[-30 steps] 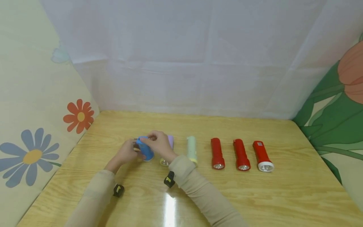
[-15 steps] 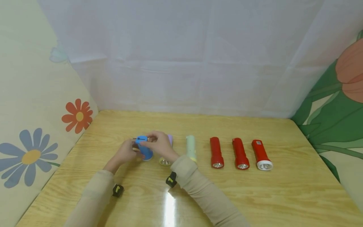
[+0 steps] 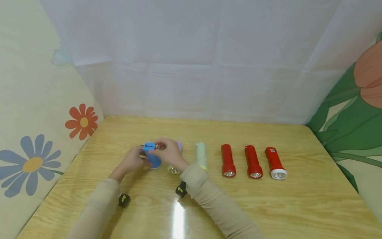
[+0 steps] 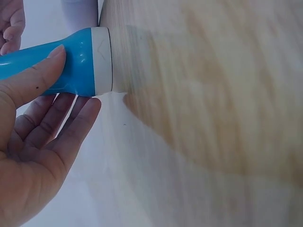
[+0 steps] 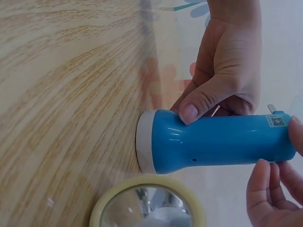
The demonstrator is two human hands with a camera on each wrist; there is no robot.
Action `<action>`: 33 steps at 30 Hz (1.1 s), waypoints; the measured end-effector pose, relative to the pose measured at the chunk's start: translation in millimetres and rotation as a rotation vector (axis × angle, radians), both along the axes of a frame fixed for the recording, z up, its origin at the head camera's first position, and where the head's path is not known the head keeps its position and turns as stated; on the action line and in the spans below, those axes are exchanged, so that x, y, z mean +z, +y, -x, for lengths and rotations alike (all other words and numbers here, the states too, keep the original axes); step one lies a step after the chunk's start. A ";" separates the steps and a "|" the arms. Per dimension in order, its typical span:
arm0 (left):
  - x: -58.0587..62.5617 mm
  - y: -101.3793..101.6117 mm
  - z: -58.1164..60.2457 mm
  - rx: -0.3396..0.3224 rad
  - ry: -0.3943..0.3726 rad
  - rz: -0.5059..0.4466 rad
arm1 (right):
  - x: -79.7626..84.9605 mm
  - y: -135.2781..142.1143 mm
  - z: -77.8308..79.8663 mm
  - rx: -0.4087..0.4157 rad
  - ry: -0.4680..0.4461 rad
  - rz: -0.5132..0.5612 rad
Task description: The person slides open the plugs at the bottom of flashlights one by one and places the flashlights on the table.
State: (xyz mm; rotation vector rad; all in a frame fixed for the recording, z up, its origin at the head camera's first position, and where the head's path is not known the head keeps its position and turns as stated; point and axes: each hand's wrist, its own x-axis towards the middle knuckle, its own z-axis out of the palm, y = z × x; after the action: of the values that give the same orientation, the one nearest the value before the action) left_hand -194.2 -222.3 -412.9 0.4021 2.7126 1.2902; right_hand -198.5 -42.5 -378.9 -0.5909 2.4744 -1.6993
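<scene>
A blue flashlight [image 3: 153, 161] stands upright on its white head at the left of the table. A dark slot shows on its top end, and a thin metal prong sticks out there in the right wrist view. My left hand [image 3: 133, 161] grips its lower body, thumb [image 4: 40, 75] on one side and fingers on the other. Up at the top end, my right hand [image 3: 170, 154] pinches it between thumb and fingers. Just right of it lies a purple flashlight [image 3: 179, 146], partly hidden by the right hand, its lens ring [image 5: 102, 208] pale yellow.
Farther right lie a mint green flashlight [image 3: 201, 154], two red ones [image 3: 228, 157] and a red one with a white head [image 3: 274, 157], lenses toward me. Black wrist cameras [image 3: 123, 200] hang by both sleeves. Floral cloth [image 3: 32, 99] borders the wooden table [image 3: 268, 205] on the left.
My right thumb has slid slightly down from the flashlight's top, so the dark slot there now shows. The left hand keeps its grip; the other flashlights lie as before.
</scene>
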 end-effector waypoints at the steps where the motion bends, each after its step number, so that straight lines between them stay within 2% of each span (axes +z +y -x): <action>1: -0.1 -0.1 0.0 -0.001 0.001 -0.001 | 0.2 -0.4 0.2 -0.005 0.001 -0.004; 6: 1.1 -1.1 -1.4 -0.018 0.008 0.011 | 1.2 -0.8 2.2 -0.016 -0.020 -0.008; 13: 2.2 -3.7 -4.0 -0.017 -0.023 0.035 | 1.7 -0.6 8.2 -0.040 -0.030 -0.028; 24: 0.2 -4.5 -8.3 0.053 -0.066 -0.040 | -1.9 -0.3 14.3 -0.052 -0.014 0.014; 33: -0.8 -5.2 -10.8 0.054 -0.051 -0.056 | 0.0 -2.0 18.2 -0.072 -0.061 0.025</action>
State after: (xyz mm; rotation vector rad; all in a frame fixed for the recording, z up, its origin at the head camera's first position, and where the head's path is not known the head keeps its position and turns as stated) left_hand -183.4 -227.4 -413.7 0.2999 2.6678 1.3736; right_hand -216.8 -44.5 -378.9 -0.4512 2.4645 -1.7480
